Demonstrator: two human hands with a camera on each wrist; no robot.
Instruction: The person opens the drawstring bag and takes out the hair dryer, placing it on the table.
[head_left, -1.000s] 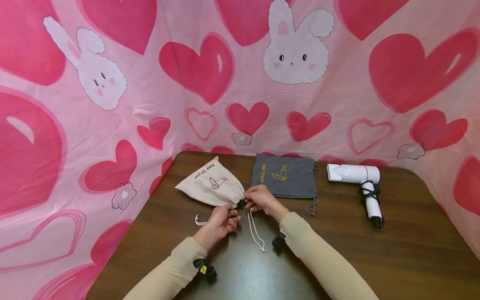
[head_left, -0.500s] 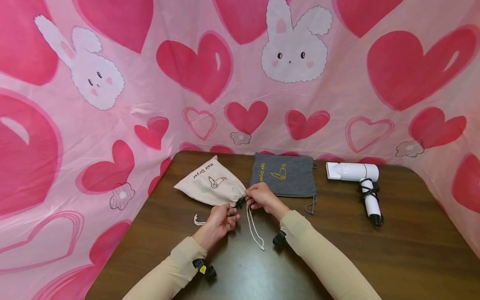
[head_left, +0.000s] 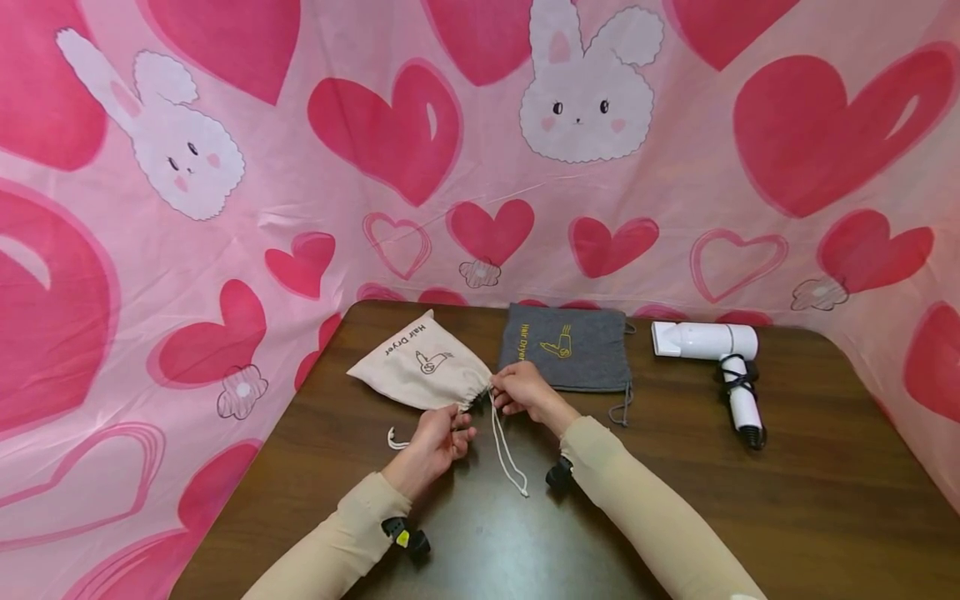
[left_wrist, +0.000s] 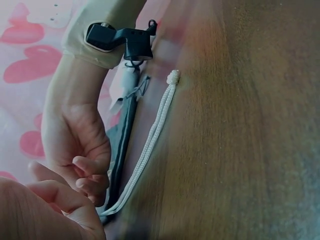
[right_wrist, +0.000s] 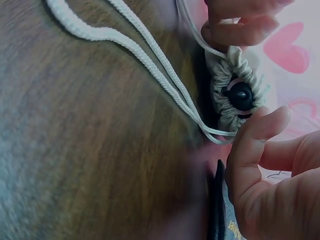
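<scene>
A cream drawstring bag [head_left: 423, 362] printed "Hair Dryer" lies at the table's back left, its gathered mouth toward me. My left hand [head_left: 431, 450] pinches the near side of that mouth between thumb and finger. On the opposite side, my right hand [head_left: 528, 393] pinches the rim. In the right wrist view the puckered mouth stands partly open around a black rounded object [right_wrist: 241, 96]; the rest of it is hidden in the cloth. A white drawcord [head_left: 508, 458] with a knotted end trails onto the table beneath my right hand. Another cord end [head_left: 395, 439] lies left of my left hand.
A grey drawstring bag [head_left: 564, 348] with yellow print lies flat behind my right hand. To the right rests a white hair dryer [head_left: 708, 342] with its black cord wound around the handle. A pink heart-patterned cloth [head_left: 637, 192] rises behind the wooden table [head_left: 675, 483].
My hands have drawn slightly apart at the bag's mouth, the left one moving a little toward the left. The bags and hair dryer stay where they were; the head view has shifted slightly.
</scene>
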